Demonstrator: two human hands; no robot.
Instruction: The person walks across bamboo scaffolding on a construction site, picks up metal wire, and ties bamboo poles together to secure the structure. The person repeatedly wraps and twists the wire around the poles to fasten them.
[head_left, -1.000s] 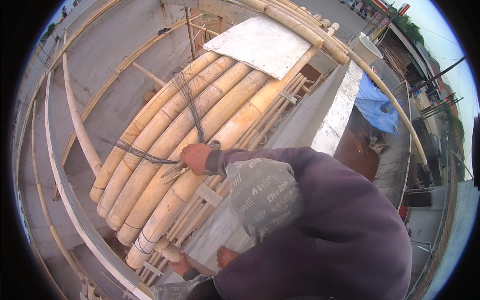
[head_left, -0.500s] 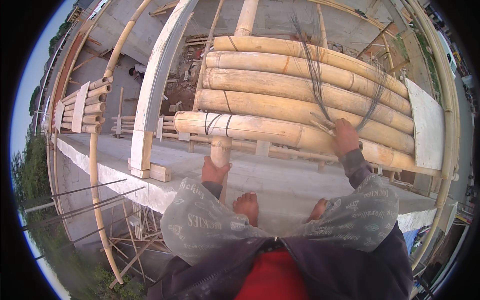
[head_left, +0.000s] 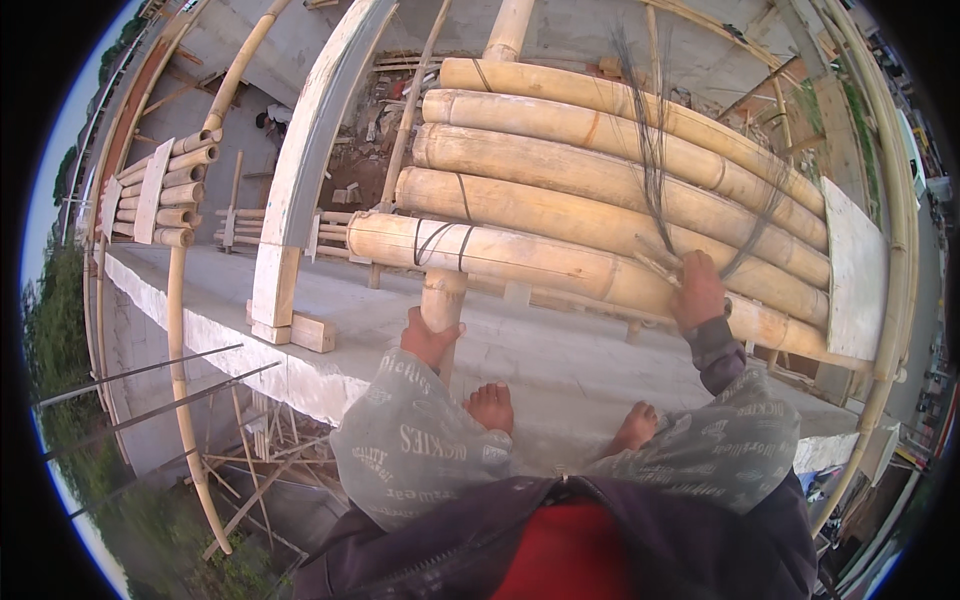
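Several thick bamboo poles (head_left: 540,155) lie side by side in front of me, forming a platform. My left hand (head_left: 432,338) is closed around the upright bamboo post (head_left: 443,298) beneath the nearest pole's left part. Dark ties (head_left: 441,246) wrap that pole above the post. My right hand (head_left: 699,290) curls over the nearest bamboo pole (head_left: 560,268) toward its right side. Beside its fingers, thin split sticks (head_left: 655,262) stick out; whether the hand grips them too is unclear. A bunch of dark tie wires (head_left: 652,165) hangs across the poles just beyond.
I sit on a concrete ledge (head_left: 560,350), bare feet on it. A pale timber post (head_left: 275,285) rises on the left with a wood block (head_left: 313,332) at its foot. Steel bars (head_left: 150,375) jut out lower left, over a drop. A white board (head_left: 855,270) covers the poles' right ends.
The view has shifted slightly, so the surroundings sit a little differently in the frame. Both hands keep their places on the bamboo.
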